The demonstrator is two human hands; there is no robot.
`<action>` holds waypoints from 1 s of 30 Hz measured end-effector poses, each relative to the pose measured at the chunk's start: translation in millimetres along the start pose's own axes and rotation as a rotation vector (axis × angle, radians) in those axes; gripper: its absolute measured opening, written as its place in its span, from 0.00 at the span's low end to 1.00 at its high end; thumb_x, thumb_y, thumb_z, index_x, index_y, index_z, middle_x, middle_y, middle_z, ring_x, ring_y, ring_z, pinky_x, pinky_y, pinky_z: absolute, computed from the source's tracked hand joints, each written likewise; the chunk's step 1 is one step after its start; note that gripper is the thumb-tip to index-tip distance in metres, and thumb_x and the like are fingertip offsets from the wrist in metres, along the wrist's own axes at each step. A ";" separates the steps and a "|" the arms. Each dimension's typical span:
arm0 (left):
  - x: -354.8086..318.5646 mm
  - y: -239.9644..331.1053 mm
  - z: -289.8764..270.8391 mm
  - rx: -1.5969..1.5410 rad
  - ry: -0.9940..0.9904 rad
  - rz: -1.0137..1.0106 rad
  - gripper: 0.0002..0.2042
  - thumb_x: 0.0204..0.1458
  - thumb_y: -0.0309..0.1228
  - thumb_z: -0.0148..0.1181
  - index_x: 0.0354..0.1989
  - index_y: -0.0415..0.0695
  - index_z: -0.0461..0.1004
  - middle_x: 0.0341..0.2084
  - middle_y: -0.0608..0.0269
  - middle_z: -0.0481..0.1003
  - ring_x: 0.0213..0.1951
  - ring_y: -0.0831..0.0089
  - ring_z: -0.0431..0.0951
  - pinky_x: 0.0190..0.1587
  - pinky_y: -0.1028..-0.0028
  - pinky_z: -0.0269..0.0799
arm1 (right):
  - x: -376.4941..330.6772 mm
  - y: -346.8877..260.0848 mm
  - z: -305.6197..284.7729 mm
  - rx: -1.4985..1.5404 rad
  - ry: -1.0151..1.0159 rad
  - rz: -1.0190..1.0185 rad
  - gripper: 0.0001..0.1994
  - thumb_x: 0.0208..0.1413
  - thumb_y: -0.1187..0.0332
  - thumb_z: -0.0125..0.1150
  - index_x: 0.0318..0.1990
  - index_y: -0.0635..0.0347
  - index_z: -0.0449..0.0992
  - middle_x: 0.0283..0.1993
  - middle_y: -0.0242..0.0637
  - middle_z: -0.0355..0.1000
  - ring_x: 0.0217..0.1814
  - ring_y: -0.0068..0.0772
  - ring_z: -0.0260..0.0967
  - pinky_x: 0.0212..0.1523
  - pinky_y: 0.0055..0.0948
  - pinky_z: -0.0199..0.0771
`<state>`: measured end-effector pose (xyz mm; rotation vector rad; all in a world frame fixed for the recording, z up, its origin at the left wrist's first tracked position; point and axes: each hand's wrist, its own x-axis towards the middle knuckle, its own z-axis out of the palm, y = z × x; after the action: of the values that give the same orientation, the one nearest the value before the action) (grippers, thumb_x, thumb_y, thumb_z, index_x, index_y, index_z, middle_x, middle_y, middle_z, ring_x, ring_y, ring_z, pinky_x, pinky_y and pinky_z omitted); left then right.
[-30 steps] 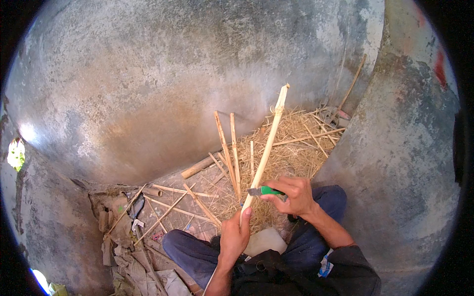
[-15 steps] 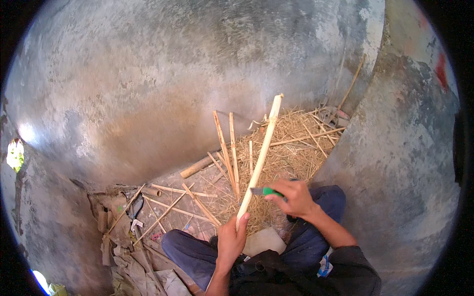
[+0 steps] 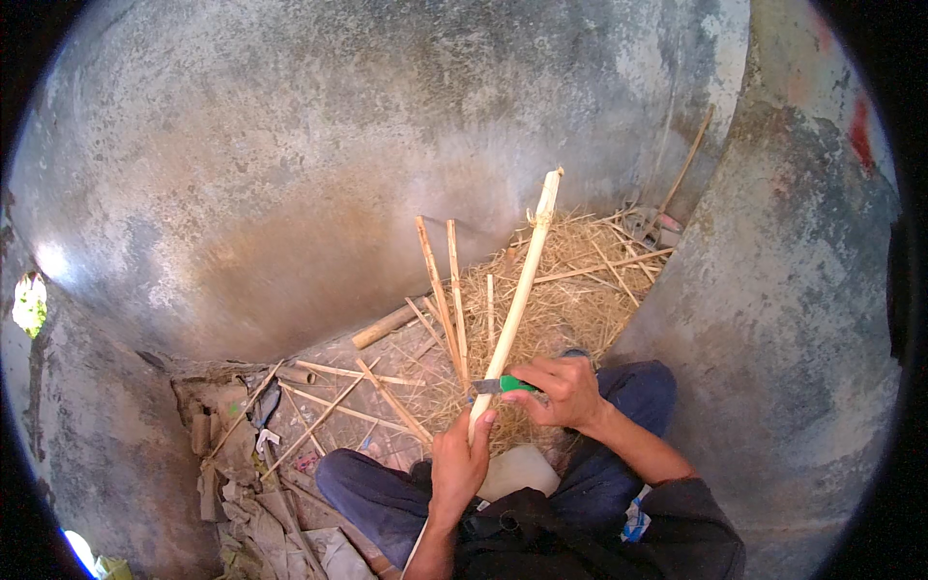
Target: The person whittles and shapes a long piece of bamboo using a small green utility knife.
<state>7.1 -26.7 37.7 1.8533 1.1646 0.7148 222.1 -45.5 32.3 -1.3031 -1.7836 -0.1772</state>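
Note:
A long pale strip of split bamboo [image 3: 527, 275] slants up and away from me, its lower end gripped in my left hand [image 3: 458, 466] with the thumb along its face. My right hand [image 3: 561, 390] is closed around the green handle of a knife [image 3: 486, 386]. The grey blade lies across the strip a little above my left thumb, touching it. Thin curls of shaving cling to the strip near its far end. The palm side of my right hand is hidden.
A heap of straw-like shavings [image 3: 590, 261] spreads beyond my knees. Several thin bamboo strips [image 3: 455, 290] lean against the concrete wall [image 3: 338, 164] or lie on the floor to the left. A bamboo pole [image 3: 384, 327] rests along the wall base. Crumpled cloth and sacks [image 3: 261, 527] lie at lower left.
My right hand has drawn the knife slightly down and left along the strip, nearer my left hand. The strip's far tip has shifted a little up and right.

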 end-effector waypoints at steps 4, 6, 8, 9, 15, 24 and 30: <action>-0.1 -6.1 1.5 0.037 0.024 0.009 0.19 0.72 0.42 0.56 0.42 0.35 0.79 0.19 0.37 0.74 0.25 0.37 0.78 0.29 0.48 0.68 | 3.0 4.9 -3.5 -0.050 -0.032 -0.003 0.15 0.58 0.53 0.75 0.41 0.56 0.87 0.26 0.36 0.78 0.22 0.40 0.76 0.22 0.36 0.72; -0.9 0.3 0.3 0.033 0.027 -0.010 0.19 0.72 0.42 0.56 0.41 0.35 0.79 0.19 0.37 0.74 0.24 0.37 0.78 0.29 0.48 0.68 | 0.6 13.8 0.0 -0.037 0.019 -0.004 0.15 0.59 0.54 0.74 0.41 0.56 0.87 0.27 0.37 0.80 0.22 0.42 0.77 0.23 0.37 0.73; -15.1 -17.0 -3.3 0.100 -0.024 -0.104 0.20 0.72 0.43 0.56 0.39 0.35 0.79 0.20 0.37 0.74 0.25 0.37 0.78 0.29 0.48 0.68 | 9.1 41.2 -13.4 -0.245 0.094 0.319 0.15 0.63 0.55 0.71 0.44 0.58 0.85 0.38 0.44 0.84 0.29 0.48 0.81 0.30 0.42 0.80; -23.6 -25.3 -2.3 0.122 -0.066 -0.145 0.20 0.72 0.43 0.56 0.39 0.35 0.79 0.20 0.37 0.74 0.25 0.36 0.78 0.29 0.49 0.68 | 20.4 63.5 -30.8 -0.206 0.161 0.408 0.15 0.64 0.56 0.70 0.45 0.60 0.85 0.38 0.46 0.84 0.30 0.50 0.81 0.31 0.43 0.80; -38.0 -47.4 6.7 0.095 -0.085 -0.116 0.21 0.72 0.46 0.57 0.39 0.35 0.78 0.19 0.40 0.74 0.25 0.38 0.78 0.29 0.50 0.69 | 7.6 66.3 -37.6 -0.065 0.134 0.335 0.15 0.65 0.58 0.69 0.45 0.62 0.84 0.37 0.47 0.82 0.34 0.49 0.82 0.34 0.43 0.80; -9.0 -6.5 -2.1 0.016 -0.031 -0.020 0.21 0.70 0.47 0.58 0.46 0.37 0.79 0.22 0.41 0.78 0.27 0.40 0.80 0.32 0.52 0.72 | -16.0 -7.4 2.0 0.109 -0.076 0.110 0.15 0.59 0.57 0.74 0.41 0.61 0.84 0.31 0.41 0.79 0.28 0.45 0.79 0.27 0.38 0.76; -7.3 -1.3 2.5 -0.026 0.009 -0.029 0.20 0.70 0.46 0.60 0.51 0.39 0.80 0.23 0.43 0.78 0.26 0.47 0.81 0.32 0.55 0.72 | -18.0 -17.3 6.9 0.103 -0.022 0.080 0.15 0.59 0.56 0.75 0.41 0.59 0.84 0.28 0.38 0.78 0.26 0.44 0.79 0.25 0.37 0.76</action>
<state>5.5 -33.9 35.0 1.8103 1.1801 0.7192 204.8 -61.5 21.7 -1.3048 -1.7325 -0.0262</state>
